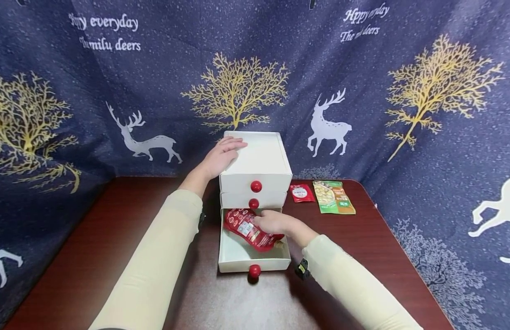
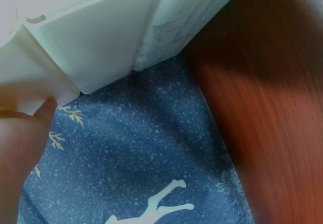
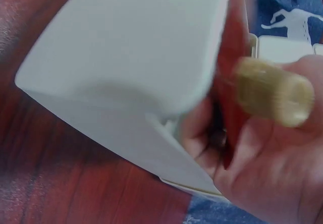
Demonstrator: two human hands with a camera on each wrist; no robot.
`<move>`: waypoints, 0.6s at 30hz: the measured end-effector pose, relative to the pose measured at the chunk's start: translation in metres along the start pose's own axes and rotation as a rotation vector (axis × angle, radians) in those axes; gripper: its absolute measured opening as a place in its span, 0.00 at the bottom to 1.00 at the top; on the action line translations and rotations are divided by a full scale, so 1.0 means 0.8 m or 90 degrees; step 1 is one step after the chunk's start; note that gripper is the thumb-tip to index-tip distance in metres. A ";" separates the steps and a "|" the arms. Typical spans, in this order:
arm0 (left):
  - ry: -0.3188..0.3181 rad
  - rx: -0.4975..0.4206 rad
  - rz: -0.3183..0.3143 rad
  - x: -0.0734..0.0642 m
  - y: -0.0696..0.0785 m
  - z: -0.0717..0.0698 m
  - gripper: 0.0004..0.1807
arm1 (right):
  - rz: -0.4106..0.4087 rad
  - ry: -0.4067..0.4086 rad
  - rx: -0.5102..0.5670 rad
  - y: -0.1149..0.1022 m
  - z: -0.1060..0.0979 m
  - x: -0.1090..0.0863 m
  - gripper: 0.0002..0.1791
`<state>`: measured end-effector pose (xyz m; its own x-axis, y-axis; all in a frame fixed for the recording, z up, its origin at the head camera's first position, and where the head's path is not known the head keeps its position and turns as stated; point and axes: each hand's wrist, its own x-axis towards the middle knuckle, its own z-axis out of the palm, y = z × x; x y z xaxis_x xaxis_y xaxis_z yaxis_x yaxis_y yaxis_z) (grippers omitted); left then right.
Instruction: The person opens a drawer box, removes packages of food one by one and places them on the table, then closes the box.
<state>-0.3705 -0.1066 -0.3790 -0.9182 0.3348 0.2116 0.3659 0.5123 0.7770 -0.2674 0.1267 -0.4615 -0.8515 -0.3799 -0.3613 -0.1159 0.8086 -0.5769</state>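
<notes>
My left hand [image 1: 222,156] rests on the top left edge of a small white drawer cabinet [image 1: 259,156], its fingers laid over the upper surface. In the left wrist view a thumb [image 2: 46,110] lies along the cabinet's side. The bottom drawer [image 1: 234,250] stands pulled out, with a red knob [image 1: 255,271] on its front. My right hand [image 1: 275,222] reaches into this drawer and grips a red spout pouch [image 1: 255,233] with printed labels. The pouch lies slantwise over the drawer, its gold screw cap [image 3: 275,91] towards the front right. Fingers curl round the pouch's edge in the right wrist view.
The upper drawers, with red knobs [image 1: 256,186], are pushed in. Right of the cabinet lie a small red packet [image 1: 302,193] and a green and orange food packet [image 1: 334,197]. Everything stands on a dark red-brown table [image 1: 131,220] before a blue cloth [image 1: 164,82] printed with deer.
</notes>
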 end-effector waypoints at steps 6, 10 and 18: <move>-0.001 -0.002 0.001 -0.002 0.002 0.000 0.26 | -0.040 0.045 -0.041 0.001 0.006 -0.007 0.26; -0.004 -0.001 0.002 -0.003 0.004 0.000 0.26 | -0.075 0.056 -0.061 0.005 0.005 -0.016 0.28; -0.004 -0.002 0.005 -0.002 0.004 0.000 0.26 | -0.083 0.091 -0.060 0.025 -0.001 -0.040 0.24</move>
<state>-0.3681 -0.1052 -0.3769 -0.9145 0.3432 0.2140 0.3721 0.5067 0.7777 -0.2433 0.1551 -0.4606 -0.8892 -0.4217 -0.1777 -0.2711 0.7983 -0.5377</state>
